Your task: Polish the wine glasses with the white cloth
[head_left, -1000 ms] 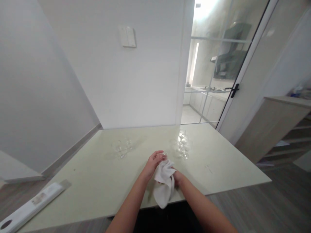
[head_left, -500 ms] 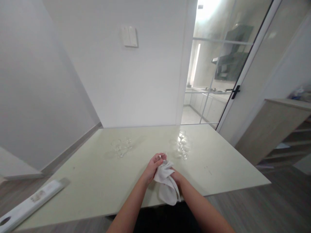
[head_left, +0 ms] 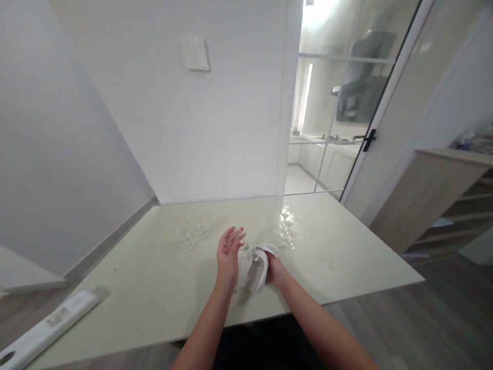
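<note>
The left hand (head_left: 228,257) curls its fingers around a clear glass (head_left: 233,236) above the tabletop (head_left: 154,288), apparently to steady it; the right hand (head_left: 275,270) clamps its fingers on a white cloth (head_left: 263,263), leaving folds between both hands.
</note>
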Motion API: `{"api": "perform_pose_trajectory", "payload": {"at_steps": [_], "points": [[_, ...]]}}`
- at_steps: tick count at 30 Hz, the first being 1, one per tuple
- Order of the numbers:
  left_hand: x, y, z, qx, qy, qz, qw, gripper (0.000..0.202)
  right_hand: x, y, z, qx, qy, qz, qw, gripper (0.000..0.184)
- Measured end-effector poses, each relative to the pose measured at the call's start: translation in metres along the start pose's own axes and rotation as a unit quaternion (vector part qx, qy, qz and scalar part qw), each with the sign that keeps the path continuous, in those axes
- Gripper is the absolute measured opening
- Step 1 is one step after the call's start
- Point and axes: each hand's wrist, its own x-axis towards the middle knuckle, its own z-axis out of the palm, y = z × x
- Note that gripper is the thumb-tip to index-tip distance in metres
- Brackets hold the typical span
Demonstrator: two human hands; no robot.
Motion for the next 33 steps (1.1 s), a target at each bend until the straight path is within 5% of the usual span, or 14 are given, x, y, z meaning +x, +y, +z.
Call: {"api": "perform_pose_trajectory", "payload": {"at_steps": [3, 8, 13, 21, 24, 27, 31, 33], "points": [[-0.005, 0.017, 0.003, 0.081, -0.094, 0.060, 0.990, 0.061, 0.003, 0.005, -0.004, 0.058, 0.004, 0.043, 0.997, 0.044], [-0.020, 0.010, 0.012, 0.138, -0.232, 0.024, 0.963, 0.065, 0.004, 0.013, -0.006, 0.054, -0.044, 0.051, 0.996, 0.030], [-0.026, -0.014, 0.006, 0.089, -0.244, 0.027, 0.965, 0.067, 0.004, 0.013, -0.004, 0.031, -0.029, -0.030, 0.999, 0.030], [-0.035, -0.008, 0.008, 0.242, -0.300, 0.000, 0.923, 0.067, 0.003, 0.015, -0.005, 0.036, 0.006, -0.075, 0.996, 0.026], [-0.037, -0.015, 0.013, 0.244, -0.281, 0.015, 0.928, 0.058, 0.003, 0.013, -0.002, 0.058, 0.027, -0.093, 0.994, 0.030], [-0.022, -0.025, 0.016, 0.164, -0.204, 0.035, 0.965, 0.052, 0.005, 0.010, 0.001, 0.029, 0.039, -0.086, 0.995, 0.031], [0.026, -0.032, 0.024, 0.083, -0.087, 0.049, 0.992, 0.046, 0.010, 0.011, -0.002, 0.027, 0.168, -0.013, 0.985, 0.029], [0.054, -0.036, 0.032, 0.099, -0.057, 0.044, 0.992, 0.050, 0.012, 0.014, -0.005, 0.021, 0.179, 0.000, 0.984, 0.028]]}}
